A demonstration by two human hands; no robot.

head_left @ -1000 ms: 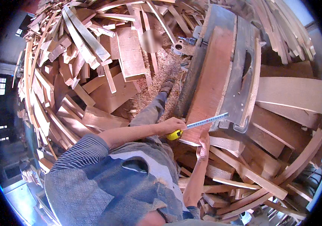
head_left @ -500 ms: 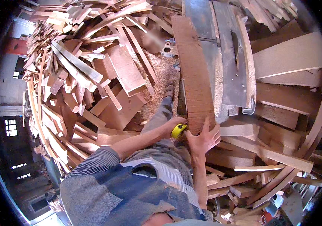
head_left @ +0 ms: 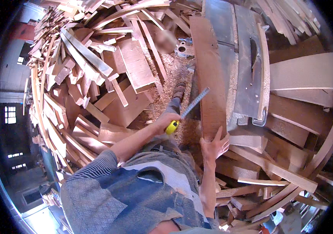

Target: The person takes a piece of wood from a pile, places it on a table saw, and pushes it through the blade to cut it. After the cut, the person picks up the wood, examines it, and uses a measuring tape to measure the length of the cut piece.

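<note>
A yellow tape measure (head_left: pixel 172 127) is in my left hand (head_left: pixel 164 121), its fingers closed round the case. The blade (head_left: pixel 195 103) sticks out a short way up to the right, its tip over the left part of a long brown board (head_left: pixel 211 70). That board lies lengthwise along the left side of a grey metal machine table (head_left: pixel 225 35). My right hand (head_left: pixel 214 147) grips the board's near end, with thumb at the left and fingers stretched along the top and right side. The underside of that grip is hidden.
A slot (head_left: pixel 253 54) runs through the machine table's right part. Heaped offcuts (head_left: pixel 73 66) fill the left side, and stacked thick planks (head_left: pixel 299 109) stand to the right. Sawdust (head_left: pixel 172 70) covers the floor beside my shoe (head_left: pixel 179 90).
My left hand has drawn back leftward and down from the board's near end with the tape measure, and its blade now shows pulled out. My right hand stays at the board's end.
</note>
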